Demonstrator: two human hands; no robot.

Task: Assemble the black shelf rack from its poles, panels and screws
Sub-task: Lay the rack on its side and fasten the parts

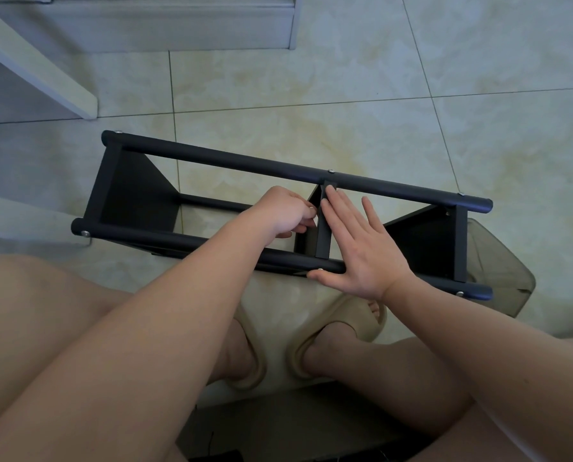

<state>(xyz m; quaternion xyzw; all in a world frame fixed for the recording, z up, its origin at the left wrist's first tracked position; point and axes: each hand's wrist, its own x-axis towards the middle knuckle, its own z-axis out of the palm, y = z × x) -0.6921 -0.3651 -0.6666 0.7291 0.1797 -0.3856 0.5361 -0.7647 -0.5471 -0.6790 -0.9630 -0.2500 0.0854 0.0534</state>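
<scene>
1. Our left hand (283, 211) reaches over the near pole (178, 240), fingers curled tight against the left face of the middle panel (323, 235). We cannot tell what they pinch, if anything.
2. The shelf rack (245, 160) lies on its side on the tiled floor (311, 95), just ahead of our slippers (345, 315).
3. Our right hand (361, 255) lies flat with its fingers spread wide, holding nothing. The fingertips rest on the panel's edge and the thumb lies along the near pole.
</scene>
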